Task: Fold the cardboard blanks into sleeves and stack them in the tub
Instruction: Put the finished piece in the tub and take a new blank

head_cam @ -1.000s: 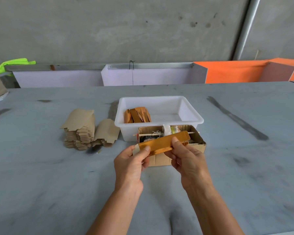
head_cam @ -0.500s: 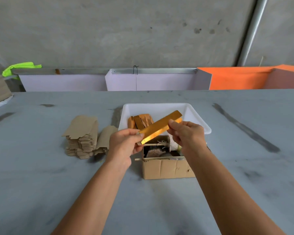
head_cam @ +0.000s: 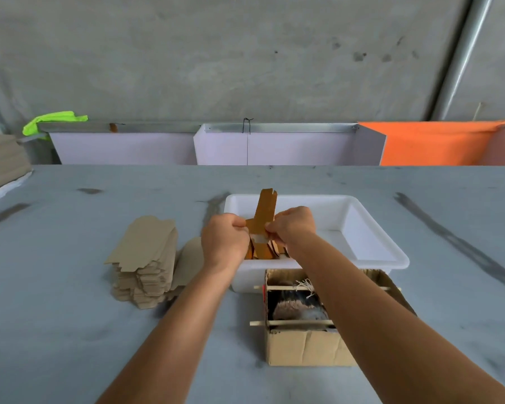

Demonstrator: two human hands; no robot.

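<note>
Both hands hold one orange-brown folded sleeve [head_cam: 264,212] upright over the left part of the white tub [head_cam: 370,228]. My left hand [head_cam: 225,240] pinches its lower left edge. My right hand [head_cam: 293,227] pinches its lower right edge. Several finished orange sleeves [head_cam: 271,252] lie in the tub's near left corner, partly hidden by my hands. A stack of flat brown cardboard blanks [head_cam: 146,263] sits on the table left of the tub.
A small open cardboard box [head_cam: 303,348] with sticks across its top and dark fibrous stuff inside stands in front of the tub, under my right forearm. Lavender and orange panels [head_cam: 274,147] line the table's far edge. More cardboard [head_cam: 0,161] lies far left.
Both hands have carried the sleeve forward from above the small box to over the tub, turning it from near level to upright. The camera has tilted up.
</note>
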